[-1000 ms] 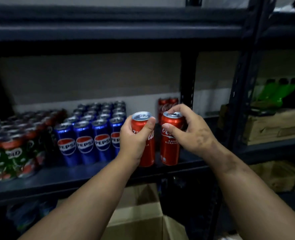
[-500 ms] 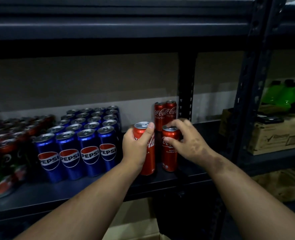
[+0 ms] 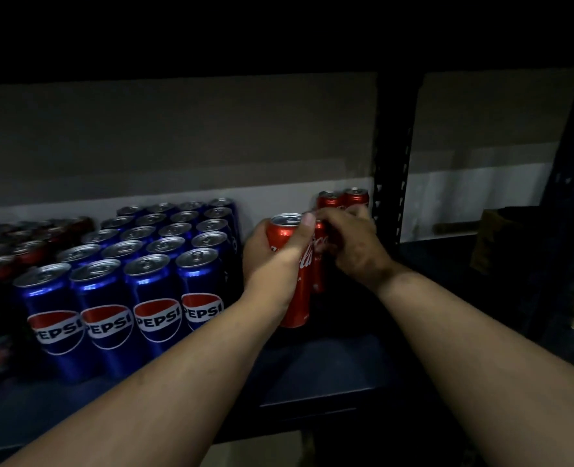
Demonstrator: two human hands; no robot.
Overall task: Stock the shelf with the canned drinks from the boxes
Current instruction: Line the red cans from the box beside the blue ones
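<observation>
A red cola can stands on the dark shelf at frame centre, the left hand wrapped round it, thumb over the rim. Just right, the right hand curls its fingers over a second red can. Best to slide both straight back, upright, until they meet the two red cans behind. The Pepsi block crowds the left; the black upright post limits the right
</observation>
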